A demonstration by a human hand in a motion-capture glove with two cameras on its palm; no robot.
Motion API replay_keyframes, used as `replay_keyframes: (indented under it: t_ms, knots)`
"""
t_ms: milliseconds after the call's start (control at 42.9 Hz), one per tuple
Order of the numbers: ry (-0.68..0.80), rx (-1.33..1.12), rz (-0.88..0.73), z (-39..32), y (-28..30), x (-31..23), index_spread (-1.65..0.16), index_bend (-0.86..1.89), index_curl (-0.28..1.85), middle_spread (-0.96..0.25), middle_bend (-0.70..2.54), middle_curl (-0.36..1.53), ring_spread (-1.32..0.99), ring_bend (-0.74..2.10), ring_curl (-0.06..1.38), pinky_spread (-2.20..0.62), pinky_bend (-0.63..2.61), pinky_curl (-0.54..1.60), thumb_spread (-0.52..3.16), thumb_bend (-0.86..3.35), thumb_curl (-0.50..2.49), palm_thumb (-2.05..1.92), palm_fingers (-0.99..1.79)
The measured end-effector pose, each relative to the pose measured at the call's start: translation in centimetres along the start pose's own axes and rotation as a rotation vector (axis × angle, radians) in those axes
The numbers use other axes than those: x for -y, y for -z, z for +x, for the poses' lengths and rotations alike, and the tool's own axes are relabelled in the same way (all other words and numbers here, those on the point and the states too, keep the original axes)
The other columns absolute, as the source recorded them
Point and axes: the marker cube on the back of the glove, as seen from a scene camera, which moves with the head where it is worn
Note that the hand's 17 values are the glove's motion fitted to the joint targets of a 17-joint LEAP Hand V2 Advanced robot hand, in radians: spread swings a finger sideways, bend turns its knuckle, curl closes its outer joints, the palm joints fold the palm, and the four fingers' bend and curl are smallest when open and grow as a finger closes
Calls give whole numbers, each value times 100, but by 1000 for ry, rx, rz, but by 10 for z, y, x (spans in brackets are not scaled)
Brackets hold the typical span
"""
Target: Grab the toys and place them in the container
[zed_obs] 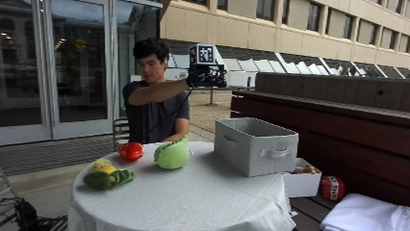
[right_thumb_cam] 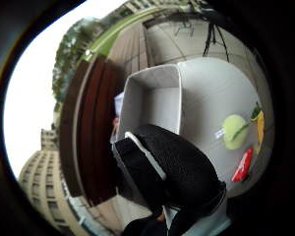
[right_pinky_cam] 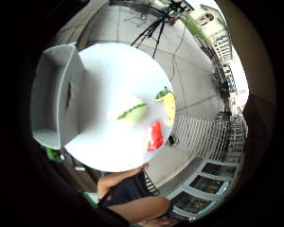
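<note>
A: Item one? Orientation?
B: Corn toy [zed_obs: 108,175], yellow with green husk, lying flat near table [zed_obs: 192,202] edge; long axis roughly along the near rim, husk end toward table centre.

A: Item two?
B: Red toy [zed_obs: 131,151], rounded, at far rim just before the seated person. In the little-finger palm view appears elongated [right_pinky_cam: 155,136], beside the corn.

A: Item three?
B: Pale green toy [zed_obs: 172,154] with dark green stripe, close beside the red one, between it and the container [zed_obs: 255,145]. Axis hard to judge; possibly tilted toward the container.

A: Container?
B: Grey fabric bin with side handle, open top, upright on the table's side nearest the wooden bench. Interior not seen to hold toys in the thumb-side palm view [right_thumb_cam: 157,98].

A: Labels, writing?
B: None legible on toys or bin.

A: Hand?
B: Gloved right hand [zed_obs: 206,75] raised at head height, above the table, well apart from all three toys. Holding nothing seen; finger spread cannot be told.
</note>
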Motion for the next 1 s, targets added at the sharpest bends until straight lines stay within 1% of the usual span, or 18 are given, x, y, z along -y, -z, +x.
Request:
replay_keyframes:
  t_ms: [140,233,327,467,537,607,747,793,887,957,980,1003]
  knots:
    - [8,-9,15,1,0,-2,-16,16,8,-6,29,10,-14,17,3,-3,43,14,72,-8,0,-12,9]
    - [30,-21,33,6,-1,1,-19,17,12,-8,31,14,-17,18,5,-4,45,17,87,-8,1,-12,6]
    - [71,-25,19,14,-2,0,-21,17,14,-8,32,16,-19,19,7,-4,46,19,96,-8,2,-13,5]
    - [108,-67,58,33,0,-23,-22,18,18,-9,31,19,-21,20,10,-4,48,22,101,-8,5,-11,2]
    - [141,-100,82,55,0,-31,-23,18,20,-9,29,21,-22,21,11,-4,48,23,101,-8,6,-12,1]
    - [138,-128,109,78,1,-45,-23,17,21,-9,30,22,-24,22,12,-4,47,23,101,-8,7,-12,2]
    - [146,-96,86,130,-6,-73,-24,18,24,-10,31,25,-26,24,15,-4,45,25,100,-8,8,-11,3]
    - [127,-95,77,147,-11,-82,-25,18,25,-11,32,26,-27,24,16,-4,45,25,99,-9,9,-12,2]
    - [-25,-93,28,174,-23,-110,-25,18,26,-11,32,27,-27,24,17,-4,44,26,97,-9,10,-13,2]
    - [52,-71,104,203,-44,-118,-25,18,27,-11,31,28,-28,24,18,-3,44,27,96,-10,11,-14,1]
    - [46,-61,96,210,-51,-124,-25,18,28,-11,31,29,-28,24,18,-3,44,27,95,-10,11,-14,1]
    - [0,-53,59,215,-56,-132,-25,18,28,-11,31,29,-28,24,19,-3,44,27,95,-10,11,-14,2]
